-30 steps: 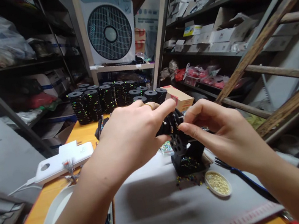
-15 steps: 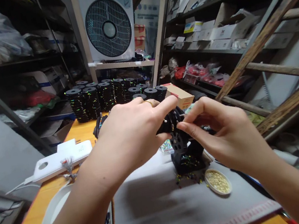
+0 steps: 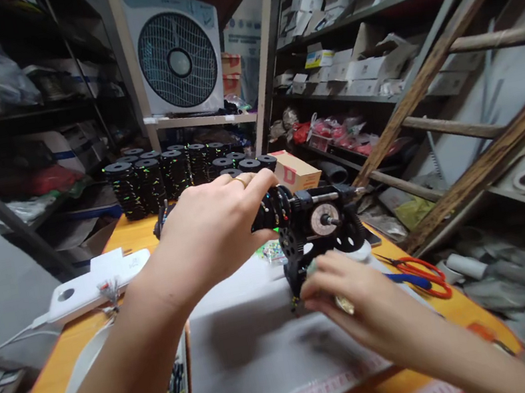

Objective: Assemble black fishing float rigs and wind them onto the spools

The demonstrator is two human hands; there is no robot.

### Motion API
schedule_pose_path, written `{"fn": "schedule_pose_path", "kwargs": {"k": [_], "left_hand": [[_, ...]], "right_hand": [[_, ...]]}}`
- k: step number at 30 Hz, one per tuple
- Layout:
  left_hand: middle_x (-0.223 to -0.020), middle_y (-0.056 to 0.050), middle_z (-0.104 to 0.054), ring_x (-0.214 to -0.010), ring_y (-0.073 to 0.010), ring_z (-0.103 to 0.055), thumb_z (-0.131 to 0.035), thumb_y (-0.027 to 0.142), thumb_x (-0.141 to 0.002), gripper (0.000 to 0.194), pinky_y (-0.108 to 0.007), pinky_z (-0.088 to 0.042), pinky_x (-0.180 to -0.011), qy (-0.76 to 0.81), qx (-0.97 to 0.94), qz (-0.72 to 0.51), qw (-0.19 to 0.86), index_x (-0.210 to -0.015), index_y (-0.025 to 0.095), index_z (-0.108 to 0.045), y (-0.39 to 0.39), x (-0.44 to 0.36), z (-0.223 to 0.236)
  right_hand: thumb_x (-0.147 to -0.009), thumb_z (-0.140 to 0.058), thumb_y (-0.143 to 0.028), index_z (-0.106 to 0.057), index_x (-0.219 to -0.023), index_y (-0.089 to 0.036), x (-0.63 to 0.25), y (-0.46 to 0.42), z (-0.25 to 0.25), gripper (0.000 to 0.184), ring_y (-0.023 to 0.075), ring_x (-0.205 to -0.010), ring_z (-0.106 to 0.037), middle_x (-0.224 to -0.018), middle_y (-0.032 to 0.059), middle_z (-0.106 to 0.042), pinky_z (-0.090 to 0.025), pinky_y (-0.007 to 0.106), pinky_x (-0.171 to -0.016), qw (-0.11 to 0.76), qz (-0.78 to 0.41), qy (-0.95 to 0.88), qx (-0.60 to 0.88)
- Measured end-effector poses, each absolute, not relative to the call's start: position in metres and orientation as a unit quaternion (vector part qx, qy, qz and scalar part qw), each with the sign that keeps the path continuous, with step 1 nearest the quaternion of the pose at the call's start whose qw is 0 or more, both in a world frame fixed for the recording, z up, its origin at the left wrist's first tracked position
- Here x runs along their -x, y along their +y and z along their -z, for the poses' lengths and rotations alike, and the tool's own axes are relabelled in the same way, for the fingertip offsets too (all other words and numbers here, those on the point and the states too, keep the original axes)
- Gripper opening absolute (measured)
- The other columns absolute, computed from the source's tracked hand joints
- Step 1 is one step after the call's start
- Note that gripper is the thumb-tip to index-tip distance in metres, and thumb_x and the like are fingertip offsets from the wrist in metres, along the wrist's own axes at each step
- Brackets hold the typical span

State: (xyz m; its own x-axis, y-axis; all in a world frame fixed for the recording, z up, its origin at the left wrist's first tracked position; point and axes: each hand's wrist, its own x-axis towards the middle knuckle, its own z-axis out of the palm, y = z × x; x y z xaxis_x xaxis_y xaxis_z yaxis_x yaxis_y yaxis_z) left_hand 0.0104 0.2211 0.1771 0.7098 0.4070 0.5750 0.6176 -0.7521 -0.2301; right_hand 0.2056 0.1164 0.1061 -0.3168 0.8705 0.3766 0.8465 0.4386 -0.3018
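My left hand (image 3: 212,229) is wrapped over a row of black spools (image 3: 275,208) on the shaft of a black winding machine (image 3: 319,217) with a round dial. Small coloured ends stick out between the spools. Low in front of the machine is my right hand (image 3: 348,293), its fingertips pinched together; whatever they hold is too small or hidden. Beneath that hand shows a bit of the golden pieces (image 3: 345,305) in a small dish, mostly covered by the hand. A few tiny coloured beads (image 3: 295,300) lie by the machine's base.
Several stacks of loaded black spools (image 3: 124,190) stand at the back left, beside a cardboard box (image 3: 296,171). Red-handled scissors (image 3: 427,279) lie at right. A white tray (image 3: 83,374) and a power strip (image 3: 104,278) are at left. A wooden ladder (image 3: 454,130) leans at right.
My right hand has left the spools and come down to the dish of golden pieces. My left hand keeps its hold on the spools. The view has swung somewhat to the right.
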Motion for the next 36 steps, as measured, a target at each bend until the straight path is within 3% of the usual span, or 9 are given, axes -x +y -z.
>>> {"fn": "schedule_pose_path", "kwargs": {"k": [3, 6, 14, 19, 24, 27, 36], "left_hand": [[-0.11, -0.007, -0.07, -0.097, -0.028, -0.067, -0.069, 0.038, -0.077, 0.054, -0.036, -0.052, -0.069, -0.281, 0.899, 0.261, 0.209, -0.124, 0.019, -0.049, 0.222, -0.01, -0.177], [-0.117, -0.007, -0.068, -0.102, -0.0275, -0.065, -0.07, 0.039, -0.077, 0.053, -0.037, -0.053, -0.076, -0.271, 0.902, 0.263, 0.21, -0.123, 0.02, -0.051, 0.221, -0.008, -0.179], [-0.122, -0.007, -0.065, -0.106, -0.0289, -0.061, -0.077, 0.038, -0.069, 0.065, -0.041, -0.053, -0.081, -0.268, 0.902, 0.255, 0.223, -0.125, 0.021, -0.05, 0.219, 0.003, -0.184], [-0.121, -0.005, -0.065, -0.102, -0.0284, -0.062, -0.077, 0.033, -0.069, 0.063, -0.041, -0.052, -0.082, -0.272, 0.906, 0.232, 0.226, -0.125, 0.023, -0.049, 0.222, 0.004, -0.181], [-0.113, -0.003, -0.067, -0.096, -0.0262, -0.066, -0.073, 0.033, -0.075, 0.048, -0.035, -0.054, -0.066, -0.273, 0.91, 0.221, 0.222, -0.117, 0.024, -0.051, 0.226, 0.003, -0.178], [-0.111, -0.003, -0.069, -0.095, -0.0256, -0.067, -0.071, 0.036, -0.076, 0.047, -0.035, -0.053, -0.067, -0.274, 0.91, 0.227, 0.211, -0.116, 0.026, -0.051, 0.228, 0.004, -0.178], [-0.107, -0.003, -0.071, -0.088, -0.0255, -0.069, -0.07, 0.039, -0.076, 0.048, -0.033, -0.051, -0.064, -0.286, 0.912, 0.225, 0.187, -0.119, 0.03, -0.049, 0.228, 0.006, -0.18]], "right_hand": [[-0.083, -0.065, -0.018, -0.068, -0.081, -0.02, -0.206, 0.109, -0.072, 0.004, 0.0227, -0.084, -0.056, -0.082, 0.0053, -0.062, -0.046, 0.035, -0.07, 0.182, -0.022, -0.789, 0.586], [-0.081, -0.069, -0.025, -0.071, -0.083, -0.021, -0.203, 0.112, -0.047, 0.005, 0.025, -0.087, -0.057, -0.083, 0.0067, -0.063, -0.047, 0.037, -0.072, 0.212, -0.015, -0.756, 0.619], [-0.09, -0.051, -0.011, -0.064, -0.083, -0.017, -0.193, 0.113, -0.035, 0.015, 0.0237, -0.078, -0.057, -0.081, 0.0073, -0.06, -0.048, 0.036, -0.064, 0.249, 0.013, -0.775, 0.581], [-0.092, -0.046, -0.008, -0.058, -0.093, -0.02, -0.198, 0.109, -0.072, 0.016, 0.0142, -0.071, -0.058, -0.082, 0.0026, -0.058, -0.047, 0.026, -0.063, 0.365, -0.045, -0.778, 0.51], [-0.085, -0.06, -0.005, -0.06, -0.098, -0.021, -0.202, 0.119, -0.119, 0.021, 0.0115, -0.08, -0.064, -0.087, -0.0001, -0.067, -0.05, 0.022, -0.075, 0.464, 0.061, -0.747, 0.472], [-0.08, -0.066, -0.003, -0.06, -0.099, -0.021, -0.199, 0.132, -0.131, 0.027, 0.0125, -0.085, -0.067, -0.092, -0.0008, -0.071, -0.053, 0.024, -0.081, 0.522, 0.094, -0.721, 0.446], [-0.075, -0.067, 0.004, -0.058, -0.093, -0.021, -0.182, 0.163, -0.123, 0.033, 0.0187, -0.086, -0.071, -0.092, 0.0008, -0.071, -0.059, 0.035, -0.078, 0.612, 0.097, -0.698, 0.36]]}}
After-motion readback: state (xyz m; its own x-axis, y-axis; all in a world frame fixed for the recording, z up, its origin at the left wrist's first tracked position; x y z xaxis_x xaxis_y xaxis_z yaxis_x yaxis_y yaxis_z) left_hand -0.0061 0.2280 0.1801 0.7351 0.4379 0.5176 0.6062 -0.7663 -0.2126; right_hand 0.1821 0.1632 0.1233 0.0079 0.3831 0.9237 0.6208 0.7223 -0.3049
